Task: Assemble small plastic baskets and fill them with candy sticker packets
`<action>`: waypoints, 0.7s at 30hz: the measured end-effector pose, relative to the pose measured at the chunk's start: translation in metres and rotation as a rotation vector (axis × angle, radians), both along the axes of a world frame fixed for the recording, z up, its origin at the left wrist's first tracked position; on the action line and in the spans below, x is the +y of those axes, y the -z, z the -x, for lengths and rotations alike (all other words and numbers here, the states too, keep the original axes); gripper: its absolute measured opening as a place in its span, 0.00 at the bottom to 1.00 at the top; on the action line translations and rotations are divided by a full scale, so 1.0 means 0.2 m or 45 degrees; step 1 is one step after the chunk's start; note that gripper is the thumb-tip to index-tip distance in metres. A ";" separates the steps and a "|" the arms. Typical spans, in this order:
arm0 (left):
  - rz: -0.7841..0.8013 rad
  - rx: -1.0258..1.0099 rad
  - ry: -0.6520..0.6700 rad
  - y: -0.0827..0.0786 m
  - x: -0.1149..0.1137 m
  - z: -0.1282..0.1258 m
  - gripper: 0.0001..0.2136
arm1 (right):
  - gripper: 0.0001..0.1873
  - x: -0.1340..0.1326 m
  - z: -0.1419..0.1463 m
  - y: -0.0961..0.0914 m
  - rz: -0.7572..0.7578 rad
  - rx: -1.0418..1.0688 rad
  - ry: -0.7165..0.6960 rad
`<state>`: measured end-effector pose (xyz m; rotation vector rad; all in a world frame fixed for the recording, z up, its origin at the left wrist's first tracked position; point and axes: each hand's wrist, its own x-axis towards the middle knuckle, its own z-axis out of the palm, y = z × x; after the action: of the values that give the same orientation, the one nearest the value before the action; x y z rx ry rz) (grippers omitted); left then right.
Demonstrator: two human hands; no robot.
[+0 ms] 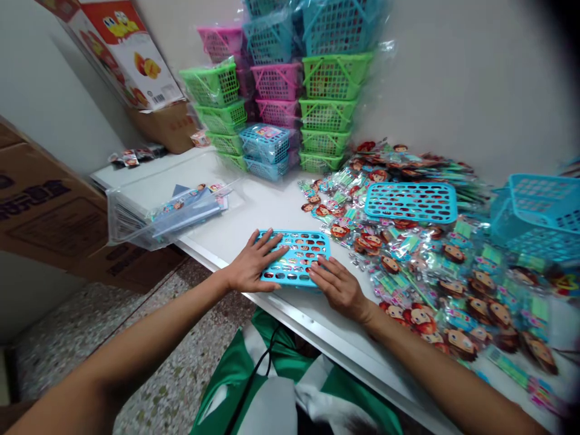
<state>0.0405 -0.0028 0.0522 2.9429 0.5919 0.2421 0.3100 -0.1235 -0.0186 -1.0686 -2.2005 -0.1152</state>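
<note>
A light-blue plastic basket with a slotted lid [301, 260] sits near the front edge of the table, with reddish contents showing through the slots. My left hand [254, 263] lies spread over the left end of the lid, thumb along the near edge. At the right end my right hand [341, 286] rests its outstretched fingers on the lid's corner. Neither hand is wrapped around the basket. Close to my right arm are many small clear packets with cartoon figures [408, 248]. A second blue slotted lid [411, 203] lies on top of the packet pile.
Stacked green baskets [330, 112], pink baskets [277, 81] and blue baskets stand wrapped in plastic against the wall. An open blue basket [537, 211] is at the right. A clear plastic bag with cards [185, 208] overhangs the table's left edge. Cardboard boxes [54, 199] stand left.
</note>
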 end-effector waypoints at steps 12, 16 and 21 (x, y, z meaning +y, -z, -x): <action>-0.108 -0.010 -0.113 0.04 -0.03 0.02 0.39 | 0.22 0.01 0.03 -0.05 -0.020 0.150 0.041; -0.066 -0.031 -0.200 0.02 -0.06 0.00 0.32 | 0.15 0.01 0.11 -0.17 0.136 0.478 0.235; -0.068 -0.051 -0.233 0.03 -0.08 -0.01 0.33 | 0.19 0.08 0.22 -0.14 0.126 0.764 0.572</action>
<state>0.0426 -0.0181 0.0460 2.9277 0.8636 0.3402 0.2655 -0.1070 0.0088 -1.4209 -1.4256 0.1083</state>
